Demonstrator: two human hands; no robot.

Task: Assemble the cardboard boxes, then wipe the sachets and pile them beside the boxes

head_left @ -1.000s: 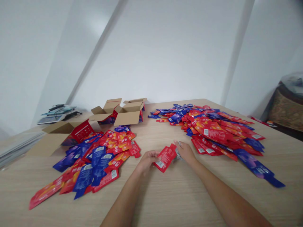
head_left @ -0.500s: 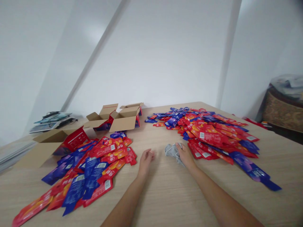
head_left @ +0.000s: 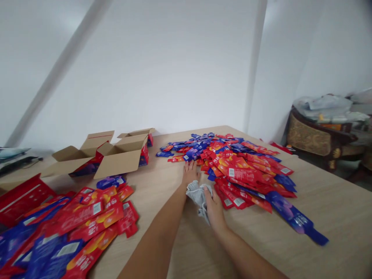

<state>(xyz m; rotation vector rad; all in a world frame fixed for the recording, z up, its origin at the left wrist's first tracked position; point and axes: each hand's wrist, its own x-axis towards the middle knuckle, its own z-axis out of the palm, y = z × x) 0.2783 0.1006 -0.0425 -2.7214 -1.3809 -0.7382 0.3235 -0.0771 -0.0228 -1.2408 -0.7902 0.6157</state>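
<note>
My left hand reaches forward with its fingers stretched out and apart, at the near-left edge of the large heap of red and blue pouches. Nothing shows in its grasp, though the fingertips lie close against the pouches. Held in my right hand is a crumpled grey cloth with a frilled edge. That cloth hangs just above or on the wooden table, touching or nearly touching my left wrist. Its underside and part of my right fingers are hidden.
A second pile of red and blue pouches lies on the left. Behind it stand several open cardboard boxes. One blue pouch sticks out from the right heap. Beyond the table is a patterned chair loaded with plastic bags.
My left hand has moved forward to the heap's edge, its fingers now extended. The right hand still grips the grey cloth, now nearer the left wrist. The view has turned right.
</note>
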